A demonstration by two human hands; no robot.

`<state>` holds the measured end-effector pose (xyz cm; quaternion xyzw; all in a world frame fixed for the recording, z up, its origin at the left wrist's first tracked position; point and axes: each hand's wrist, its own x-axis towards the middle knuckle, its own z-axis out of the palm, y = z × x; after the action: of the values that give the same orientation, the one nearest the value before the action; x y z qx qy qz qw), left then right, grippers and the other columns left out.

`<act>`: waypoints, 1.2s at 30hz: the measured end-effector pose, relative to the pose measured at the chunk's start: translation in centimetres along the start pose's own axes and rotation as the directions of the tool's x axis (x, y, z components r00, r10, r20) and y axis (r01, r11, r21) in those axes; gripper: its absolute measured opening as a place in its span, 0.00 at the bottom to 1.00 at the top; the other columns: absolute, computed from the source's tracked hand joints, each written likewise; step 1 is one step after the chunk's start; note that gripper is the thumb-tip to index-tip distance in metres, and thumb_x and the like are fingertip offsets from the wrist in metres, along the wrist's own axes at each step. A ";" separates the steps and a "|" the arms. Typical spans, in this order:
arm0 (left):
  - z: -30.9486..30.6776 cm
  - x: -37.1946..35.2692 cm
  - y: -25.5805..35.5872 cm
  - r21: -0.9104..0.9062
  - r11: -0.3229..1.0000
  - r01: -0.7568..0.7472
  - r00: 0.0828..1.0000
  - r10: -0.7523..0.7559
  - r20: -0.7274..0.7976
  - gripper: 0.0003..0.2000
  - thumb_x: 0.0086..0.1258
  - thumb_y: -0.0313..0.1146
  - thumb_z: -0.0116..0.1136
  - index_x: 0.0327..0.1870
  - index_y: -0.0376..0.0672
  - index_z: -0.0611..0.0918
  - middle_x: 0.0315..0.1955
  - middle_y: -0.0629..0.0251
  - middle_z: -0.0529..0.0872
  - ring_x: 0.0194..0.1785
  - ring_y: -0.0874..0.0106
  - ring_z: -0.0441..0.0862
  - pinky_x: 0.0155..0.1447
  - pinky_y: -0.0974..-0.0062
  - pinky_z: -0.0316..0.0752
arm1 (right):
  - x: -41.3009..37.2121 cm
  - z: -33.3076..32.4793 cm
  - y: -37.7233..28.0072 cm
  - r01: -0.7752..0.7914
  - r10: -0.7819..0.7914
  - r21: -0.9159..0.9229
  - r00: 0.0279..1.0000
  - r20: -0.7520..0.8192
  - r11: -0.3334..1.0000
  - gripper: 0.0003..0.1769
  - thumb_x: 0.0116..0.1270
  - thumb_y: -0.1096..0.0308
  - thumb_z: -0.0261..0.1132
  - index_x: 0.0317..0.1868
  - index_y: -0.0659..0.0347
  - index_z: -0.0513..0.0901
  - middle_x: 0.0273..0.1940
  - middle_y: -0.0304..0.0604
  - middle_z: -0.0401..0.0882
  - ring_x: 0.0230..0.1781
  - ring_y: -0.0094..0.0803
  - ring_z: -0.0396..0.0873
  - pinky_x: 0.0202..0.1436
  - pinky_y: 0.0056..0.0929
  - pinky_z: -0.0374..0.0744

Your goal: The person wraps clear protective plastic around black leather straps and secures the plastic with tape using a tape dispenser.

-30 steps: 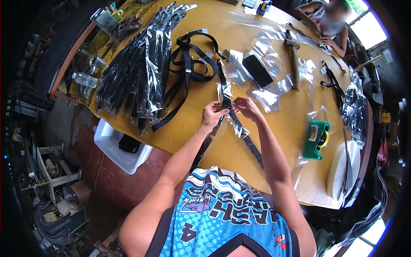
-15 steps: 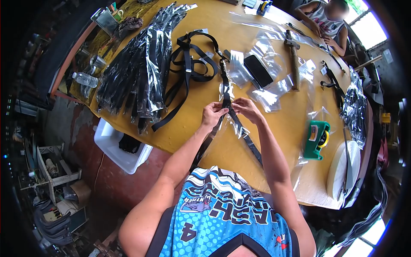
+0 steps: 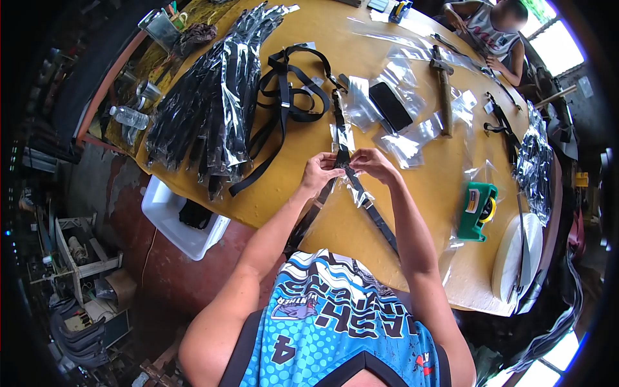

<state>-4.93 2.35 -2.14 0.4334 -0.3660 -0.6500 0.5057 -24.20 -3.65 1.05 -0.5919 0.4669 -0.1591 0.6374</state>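
A black webbing strap point(image 3: 340, 121), partly inside a clear plastic sleeve point(image 3: 356, 188), lies on the table in front of me and splits into two legs toward my body. My left hand point(image 3: 320, 171) is closed on the strap where the legs meet, its thumb on top. On the other side, my right hand point(image 3: 375, 165) pinches at the same junction with thumb and fingertips. The fingers partly hide what lies between them. To the left of this strap is a loose, looped black strap point(image 3: 284, 103) with a metal slider.
A pile of plastic-wrapped straps point(image 3: 209, 109) covers the left of the yellow table point(image 3: 290, 193). A phone point(image 3: 391, 107), a hammer point(image 3: 442, 97) and a green tape dispenser point(image 3: 476, 211) lie right. A white bin point(image 3: 164, 213) stands below the edge. Another person point(image 3: 493, 39) sits across.
Both hands stay at the junction of the strap, with only slight finger shifts. The strap's right leg has moved slightly. Across the table, the other person's hand has lifted toward their chest.
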 end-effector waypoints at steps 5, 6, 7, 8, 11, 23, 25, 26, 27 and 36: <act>-0.2 0.4 0.1 0.076 0.996 0.043 0.999 -0.042 -0.011 0.17 0.54 0.18 0.66 0.46 0.29 0.76 0.38 0.56 0.84 0.39 0.72 0.83 0.46 0.77 0.81 | 0.5 0.8 0.1 -0.034 0.034 0.001 0.999 -0.043 0.999 0.17 0.58 0.60 0.68 0.39 0.65 0.80 0.31 0.39 0.79 0.30 0.24 0.76 0.34 0.24 0.75; -0.1 0.3 0.3 0.076 0.996 0.043 0.999 -0.043 -0.010 0.17 0.54 0.18 0.66 0.46 0.29 0.76 0.38 0.56 0.84 0.39 0.72 0.83 0.46 0.77 0.81 | 0.8 0.8 0.4 -0.050 0.050 -0.015 0.998 -0.047 0.999 0.19 0.58 0.58 0.68 0.40 0.65 0.80 0.31 0.38 0.79 0.30 0.24 0.75 0.34 0.24 0.74; 0.0 0.3 0.6 0.049 0.997 0.062 0.998 -0.062 -0.006 0.17 0.54 0.18 0.65 0.46 0.29 0.76 0.38 0.56 0.84 0.39 0.72 0.83 0.46 0.78 0.80 | 1.0 0.8 0.8 -0.051 0.050 -0.015 0.998 -0.047 0.999 0.19 0.58 0.58 0.68 0.40 0.65 0.80 0.31 0.38 0.79 0.30 0.24 0.75 0.34 0.24 0.74; 0.1 0.3 0.8 0.023 0.996 0.081 0.997 -0.081 -0.001 0.16 0.55 0.19 0.65 0.45 0.29 0.77 0.37 0.57 0.84 0.39 0.72 0.83 0.46 0.78 0.80 | 1.2 0.8 1.2 -0.051 0.048 -0.100 0.998 -0.036 0.994 0.20 0.58 0.56 0.68 0.40 0.66 0.80 0.30 0.38 0.79 0.29 0.24 0.74 0.34 0.24 0.74; 0.1 0.2 0.8 0.043 0.997 0.071 0.997 -0.071 -0.009 0.15 0.56 0.19 0.64 0.45 0.29 0.77 0.37 0.57 0.84 0.38 0.73 0.83 0.46 0.79 0.80 | 0.9 0.8 0.8 -0.050 0.046 -0.175 0.999 -0.023 0.983 0.21 0.58 0.54 0.68 0.38 0.66 0.81 0.29 0.37 0.78 0.29 0.23 0.74 0.34 0.24 0.74; 0.3 0.0 1.1 0.058 0.996 0.067 0.997 -0.064 -0.040 0.15 0.56 0.18 0.63 0.46 0.31 0.78 0.37 0.59 0.84 0.38 0.75 0.82 0.47 0.80 0.79 | 0.9 1.0 1.4 -0.062 0.058 -0.078 0.997 -0.056 0.995 0.20 0.57 0.55 0.69 0.36 0.65 0.82 0.28 0.37 0.79 0.30 0.22 0.75 0.34 0.23 0.73; 0.3 0.1 0.9 0.029 0.998 0.048 0.998 -0.047 -0.039 0.15 0.56 0.18 0.64 0.46 0.30 0.78 0.36 0.60 0.84 0.38 0.75 0.82 0.47 0.80 0.79 | 0.9 1.0 1.6 -0.060 0.055 -0.071 0.996 -0.067 0.996 0.19 0.57 0.55 0.69 0.36 0.66 0.82 0.28 0.37 0.79 0.30 0.22 0.75 0.35 0.23 0.73; 0.3 0.1 0.7 -0.002 1.000 0.028 0.999 -0.028 -0.040 0.15 0.56 0.19 0.64 0.45 0.30 0.78 0.36 0.60 0.84 0.37 0.75 0.82 0.46 0.80 0.79 | 0.9 1.1 1.6 -0.056 0.050 -0.068 0.995 -0.092 0.996 0.19 0.57 0.55 0.69 0.36 0.66 0.82 0.28 0.37 0.79 0.30 0.23 0.75 0.35 0.24 0.73; 0.2 0.0 0.7 -0.002 1.000 0.028 0.999 -0.028 -0.041 0.15 0.56 0.19 0.64 0.45 0.30 0.78 0.36 0.60 0.84 0.37 0.75 0.82 0.46 0.80 0.79 | 0.9 1.2 1.7 -0.051 0.043 -0.065 0.992 -0.115 0.997 0.19 0.56 0.55 0.69 0.36 0.66 0.82 0.28 0.38 0.79 0.30 0.23 0.75 0.35 0.24 0.72; -0.1 0.1 0.6 0.070 0.990 0.120 0.993 -0.119 -0.024 0.17 0.55 0.19 0.65 0.46 0.29 0.77 0.36 0.60 0.84 0.36 0.76 0.82 0.44 0.81 0.79 | 0.5 1.6 1.1 -0.095 0.082 -0.074 0.984 -0.159 0.993 0.18 0.56 0.57 0.69 0.35 0.67 0.82 0.28 0.38 0.79 0.30 0.23 0.74 0.35 0.24 0.72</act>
<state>-4.65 2.12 -1.61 0.4787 -0.3571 -0.6612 0.4540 -23.03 -2.77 -0.39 -0.5818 0.5472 -0.1574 0.5808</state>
